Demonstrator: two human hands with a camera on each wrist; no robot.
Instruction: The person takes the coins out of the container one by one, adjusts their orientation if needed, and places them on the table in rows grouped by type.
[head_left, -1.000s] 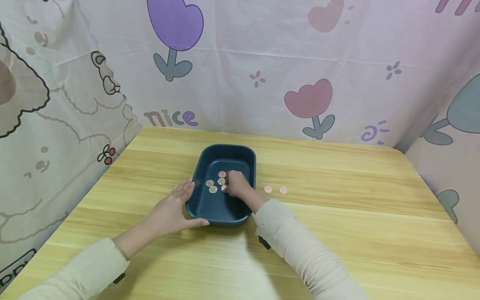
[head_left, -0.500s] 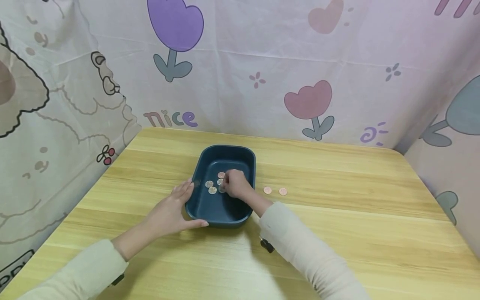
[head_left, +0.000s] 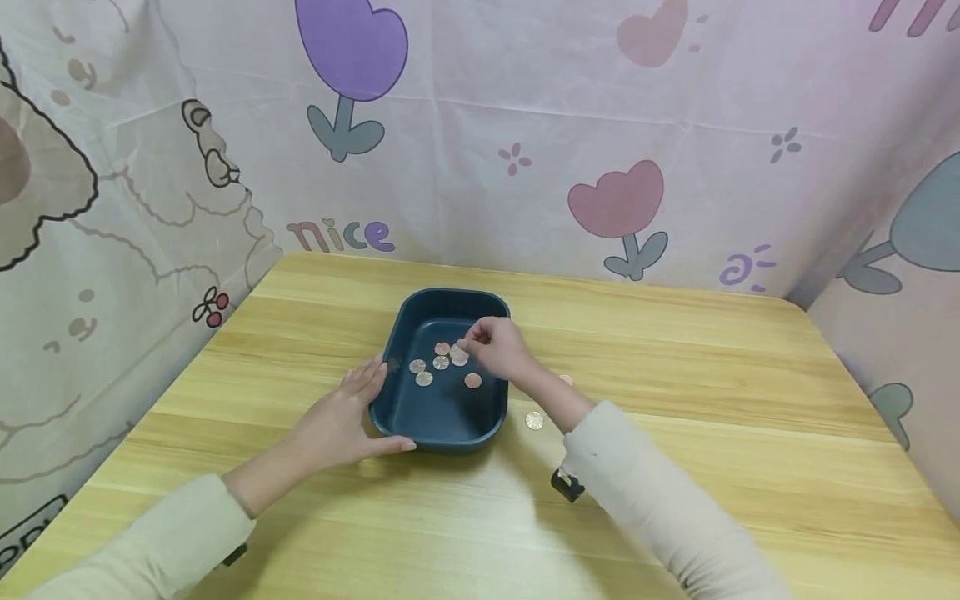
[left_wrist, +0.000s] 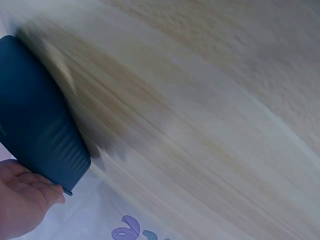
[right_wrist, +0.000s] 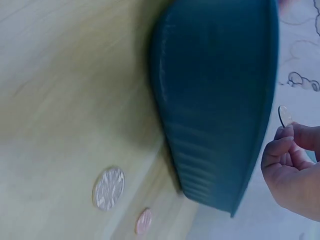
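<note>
In the head view, a dark blue rectangular box (head_left: 450,421) stands on the table. Several coins (head_left: 424,379) lie inside it, some copper, some paler. Above the box's right half, my right hand (head_left: 501,348) pinches a pale coin (head_left: 459,356) between thumb and fingertips. That pinched coin (right_wrist: 284,115) shows on its edge in the right wrist view, beyond the box's rim. My left hand (head_left: 337,425) rests at the box's near-left corner, fingers straight against the left side, thumb along the front. At the left wrist view's lower left, the left hand (left_wrist: 25,200) touches the rim.
Right of the box a pale coin (head_left: 535,420) lies on the wooden table (head_left: 712,400). A copper coin (head_left: 566,380) lies farther back, partly behind the right wrist. A printed cloth (head_left: 465,200) hangs behind the table.
My right hand has risen from the box floor and moved right, now with a pale coin. A copper coin in the box and a pale one on the table are uncovered. The left hand stays put.
</note>
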